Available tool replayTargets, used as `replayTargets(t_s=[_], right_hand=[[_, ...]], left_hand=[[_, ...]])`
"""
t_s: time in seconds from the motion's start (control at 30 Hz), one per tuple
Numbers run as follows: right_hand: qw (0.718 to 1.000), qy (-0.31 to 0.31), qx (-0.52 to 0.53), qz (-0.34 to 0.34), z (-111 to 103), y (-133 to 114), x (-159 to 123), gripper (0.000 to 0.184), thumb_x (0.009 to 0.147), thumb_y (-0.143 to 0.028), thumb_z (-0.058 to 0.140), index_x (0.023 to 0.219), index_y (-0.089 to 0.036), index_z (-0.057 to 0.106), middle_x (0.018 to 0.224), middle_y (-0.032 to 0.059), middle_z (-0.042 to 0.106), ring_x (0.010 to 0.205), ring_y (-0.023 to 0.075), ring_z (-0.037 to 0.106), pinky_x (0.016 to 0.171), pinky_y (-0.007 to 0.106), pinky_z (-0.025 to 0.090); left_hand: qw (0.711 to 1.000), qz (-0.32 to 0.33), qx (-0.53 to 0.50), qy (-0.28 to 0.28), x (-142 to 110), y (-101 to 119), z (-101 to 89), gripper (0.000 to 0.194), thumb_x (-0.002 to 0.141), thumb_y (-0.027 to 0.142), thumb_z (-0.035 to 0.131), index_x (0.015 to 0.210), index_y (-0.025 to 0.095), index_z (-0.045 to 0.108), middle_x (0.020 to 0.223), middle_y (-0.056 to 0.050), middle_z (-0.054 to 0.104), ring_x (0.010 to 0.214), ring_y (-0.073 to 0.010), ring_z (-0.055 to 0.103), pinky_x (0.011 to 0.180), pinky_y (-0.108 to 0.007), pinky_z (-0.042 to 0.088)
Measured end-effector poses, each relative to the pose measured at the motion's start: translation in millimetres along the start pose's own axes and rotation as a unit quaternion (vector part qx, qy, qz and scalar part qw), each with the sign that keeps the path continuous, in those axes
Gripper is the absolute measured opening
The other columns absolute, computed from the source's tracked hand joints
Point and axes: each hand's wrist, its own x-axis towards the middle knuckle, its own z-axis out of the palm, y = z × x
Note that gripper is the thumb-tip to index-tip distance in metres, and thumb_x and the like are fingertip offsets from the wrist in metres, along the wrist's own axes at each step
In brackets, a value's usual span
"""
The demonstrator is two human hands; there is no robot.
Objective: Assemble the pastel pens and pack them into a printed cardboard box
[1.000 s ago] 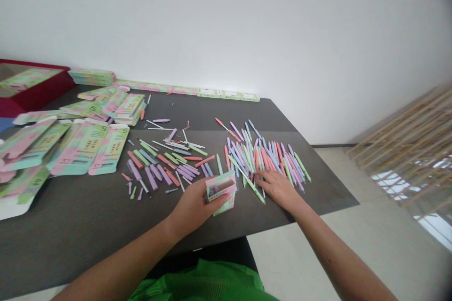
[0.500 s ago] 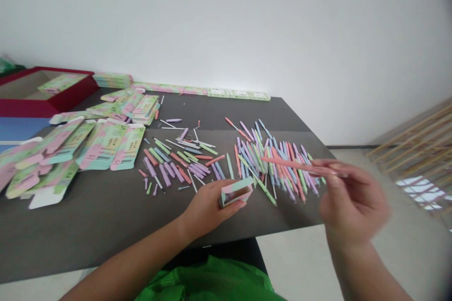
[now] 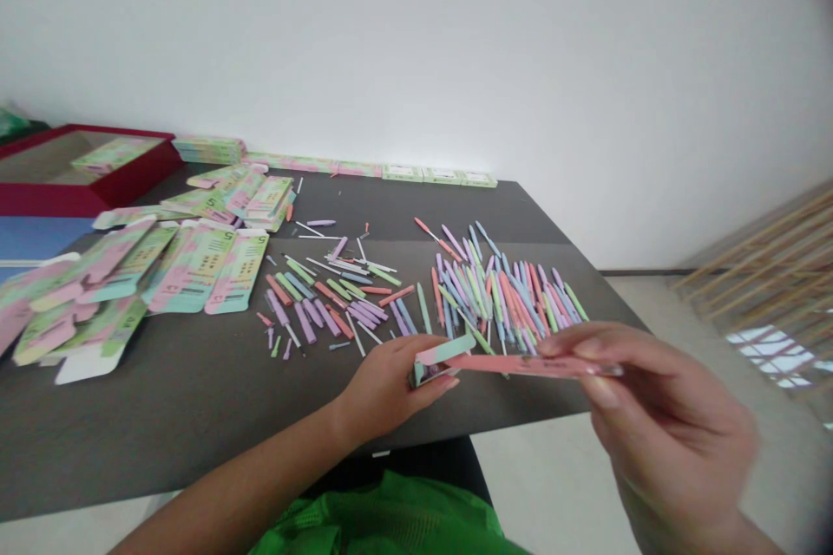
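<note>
My left hand (image 3: 387, 386) is shut around a small pastel pink-and-mint cardboard box (image 3: 439, 362) above the table, with its open end facing right. My right hand (image 3: 670, 425) pinches a long coral-pink pen (image 3: 530, 365) by its far end, and the pen's other end reaches the box mouth. I cannot tell whether it is inside. Behind both hands lies a heap of pastel pens (image 3: 501, 299). Loose pen parts in several colours (image 3: 329, 295) are scattered to its left.
Flat printed pink-and-green box blanks (image 3: 201, 270) cover the table's left side. A red tray (image 3: 130, 178) and a blue surface (image 3: 39, 238) lie beyond them. Folded boxes (image 3: 416, 173) line the wall. Wooden slats (image 3: 768, 260) stand at right, past the dark table's edge (image 3: 605, 373).
My right hand has come down and left, turning the coral pen level with its end at the box. Earlier it lifted the pen from the heap. The box has tilted in my left hand.
</note>
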Motion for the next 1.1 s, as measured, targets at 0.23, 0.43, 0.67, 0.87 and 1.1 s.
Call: replayTargets(t_s=[0.23,0.43,0.67,0.87,1.1], right_hand=[[0.975,-0.187,-0.115,-0.014,25,17,10,0.031,0.081,-0.024,0.063,0.111,-0.023,0.057,0.117,0.0078,0.054,0.11,0.0215,0.051,0.091,0.036,0.044],[0.99,-0.072,-0.118,0.007,7,36,3,0.015,0.082,-0.02,0.06,0.097,-0.024,0.061,0.101,0.0045,0.058,0.099,0.019,0.056,0.086,0.034,0.044],[0.954,0.099,-0.245,0.14,-34,105,-9,0.011,0.08,-0.03,0.059,0.085,-0.021,0.064,0.086,0.0025,0.063,0.079,0.017,0.057,0.074,0.031,0.044],[0.915,0.039,-0.333,0.226,-42,142,-33,0.021,0.081,-0.034,0.053,0.084,-0.019,0.066,0.077,0.0037,0.065,0.072,0.0182,0.059,0.066,0.028,0.043],[0.86,-0.082,-0.432,0.26,-27,155,-62,0.025,0.082,-0.031,0.048,0.085,-0.019,0.069,0.076,0.0055,0.069,0.066,0.0183,0.062,0.061,0.027,0.041]], left_hand=[[1.0,0.012,-0.012,-0.007,1,2,-1.2,0.027,0.082,0.031,0.058,0.107,0.025,0.06,0.106,-0.001,0.067,0.095,-0.0156,0.063,0.084,-0.027,0.048],[1.0,-0.012,-0.007,0.001,0,0,-1.6,0.028,0.081,0.033,0.058,0.107,0.024,0.062,0.104,-0.002,0.068,0.094,-0.0159,0.063,0.085,-0.027,0.048],[1.0,-0.002,0.022,0.013,0,-5,-1.2,0.029,0.081,0.032,0.057,0.108,0.025,0.063,0.103,-0.002,0.068,0.093,-0.0175,0.064,0.083,-0.028,0.05],[0.999,0.004,0.044,0.015,0,-9,1.1,0.029,0.081,0.032,0.057,0.108,0.025,0.063,0.103,-0.002,0.068,0.093,-0.0174,0.064,0.084,-0.027,0.049],[0.999,0.0,0.044,0.025,0,-7,1.8,0.031,0.08,0.032,0.058,0.11,0.026,0.062,0.101,-0.001,0.069,0.091,-0.0165,0.065,0.084,-0.026,0.049]])
